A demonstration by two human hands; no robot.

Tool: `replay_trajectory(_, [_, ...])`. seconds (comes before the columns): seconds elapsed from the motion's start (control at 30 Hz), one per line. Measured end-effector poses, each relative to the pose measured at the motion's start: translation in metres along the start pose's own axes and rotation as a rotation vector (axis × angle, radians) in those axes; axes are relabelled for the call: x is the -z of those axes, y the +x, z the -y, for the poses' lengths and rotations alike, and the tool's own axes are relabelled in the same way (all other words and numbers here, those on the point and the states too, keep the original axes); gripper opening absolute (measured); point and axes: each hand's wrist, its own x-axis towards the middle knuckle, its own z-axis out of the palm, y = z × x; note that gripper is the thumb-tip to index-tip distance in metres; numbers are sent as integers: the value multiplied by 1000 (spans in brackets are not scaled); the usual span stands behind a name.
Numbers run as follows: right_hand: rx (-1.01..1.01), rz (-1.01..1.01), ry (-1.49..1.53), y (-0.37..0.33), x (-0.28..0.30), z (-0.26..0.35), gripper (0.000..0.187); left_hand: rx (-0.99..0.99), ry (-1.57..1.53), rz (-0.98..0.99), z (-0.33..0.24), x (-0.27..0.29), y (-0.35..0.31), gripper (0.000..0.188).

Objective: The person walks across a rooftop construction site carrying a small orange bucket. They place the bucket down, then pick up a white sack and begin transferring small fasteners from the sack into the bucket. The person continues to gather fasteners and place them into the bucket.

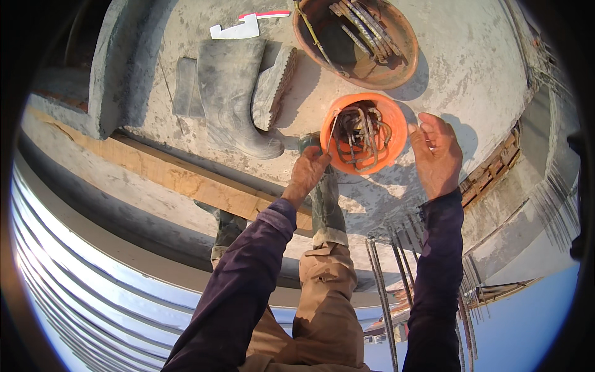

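Note:
An orange bowl-shaped thing (398, 144), which looks like an upturned hard hat, lies in front of me on the concrete. Looped grey-brown bands or bent pieces fill its inside; I cannot tell which. At its left rim my left hand (307, 168) has its fingers closed, pinching what looks like a thin pale strip (332, 131) that runs up along the inside. My right hand (437, 155) is just beyond the right rim, palm turned inward, thumb and fingers apart. Whether its fingertips touch the rim is hard to see.
Beyond stands a wide, worn basin (406, 74) holding several rusty rods (367, 28). Grey rubber boots (229, 93) lie at the left, below a white-and-red tool (238, 28). A timber beam (167, 170) crosses near my legs. Upright rebar (383, 297) rises beyond the slab's edge.

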Motion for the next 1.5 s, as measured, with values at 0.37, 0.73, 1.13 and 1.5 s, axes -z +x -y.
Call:
replay_trajectory(0.37, [-234,468,-533,52,-167,-91,91,-63,239,-18,-1,-1,-1,62])
replay_trajectory(0.73, [-577,610,-226,40,-156,-91,61,-61,221,38,-14,-7,-4,49])
replay_trajectory(1.13, [-336,102,-163,-52,42,-42,29,-117,265,7,-6,-7,1,43])
replay_trajectory(1.5, [359,-407,-127,-1,76,7,20,-87,350,-13,1,-10,10,39])
